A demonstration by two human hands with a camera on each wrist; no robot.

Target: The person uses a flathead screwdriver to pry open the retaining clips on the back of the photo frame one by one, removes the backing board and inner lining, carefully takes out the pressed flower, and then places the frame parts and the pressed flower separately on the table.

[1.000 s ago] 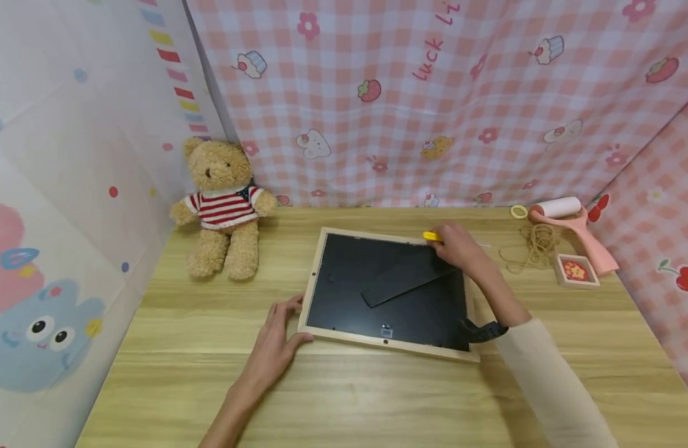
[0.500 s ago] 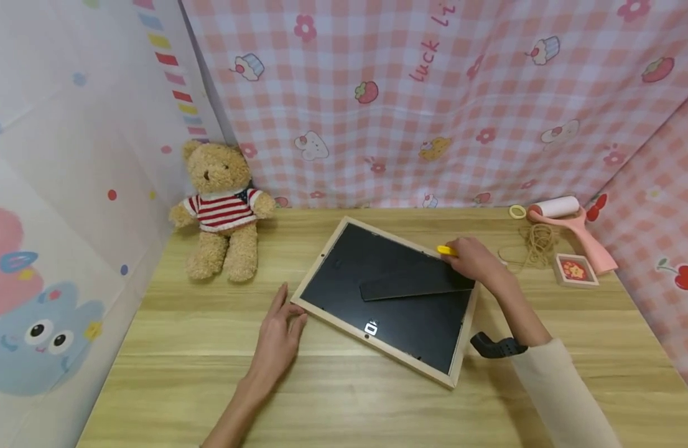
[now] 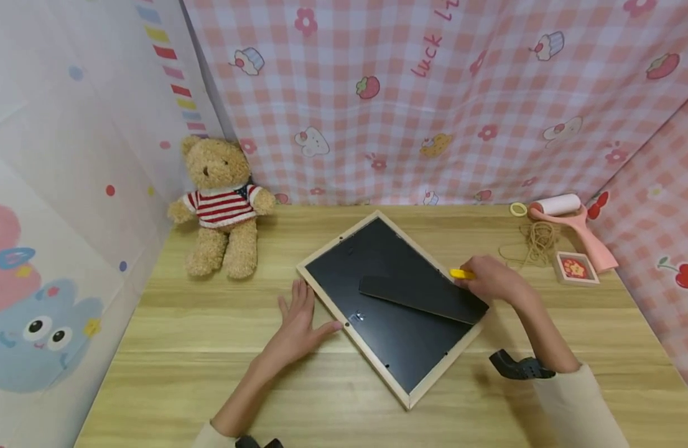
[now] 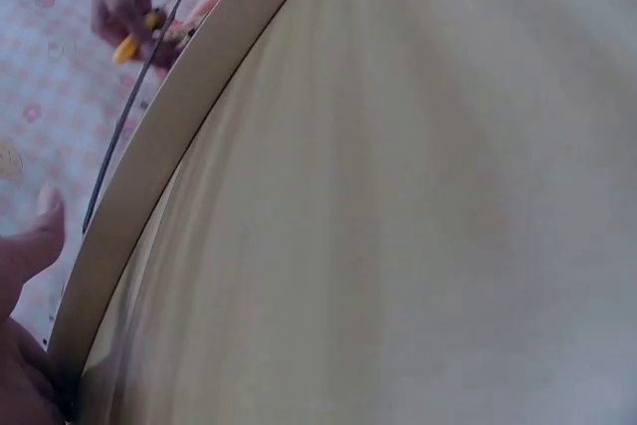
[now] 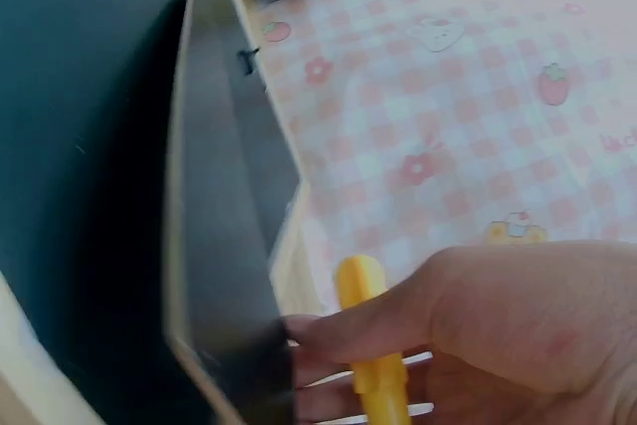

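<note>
A wooden picture frame (image 3: 377, 367) lies back up on the table, turned at an angle, its black backing (image 3: 411, 348) showing. The stand flap (image 3: 422, 298) on the backing is tilted up from it. My left hand (image 3: 293, 333) is at the left edge of the frame, fingers straight, thumb tip right at the wood. At the right edge my right hand (image 3: 492, 279) holds a yellow-handled tool (image 5: 366, 345) in its curled fingers, the tool's far end hidden. In the right wrist view its thumb and fingertips (image 5: 309, 330) are right at the stand flap's end.
A teddy bear (image 3: 221, 205) in a striped shirt sits at the back left. At the back right are a pink lint roller (image 3: 590, 239), a yellow ring (image 3: 518, 209), a bundle of twine (image 3: 539, 242) and a small wooden box (image 3: 576, 269). A checked curtain (image 3: 355, 112) hangs behind.
The picture frame has turned clockwise on the table. My right hand has come nearer and to the right with the yellow-handled tool; my left hand has shifted along the frame's edge.
</note>
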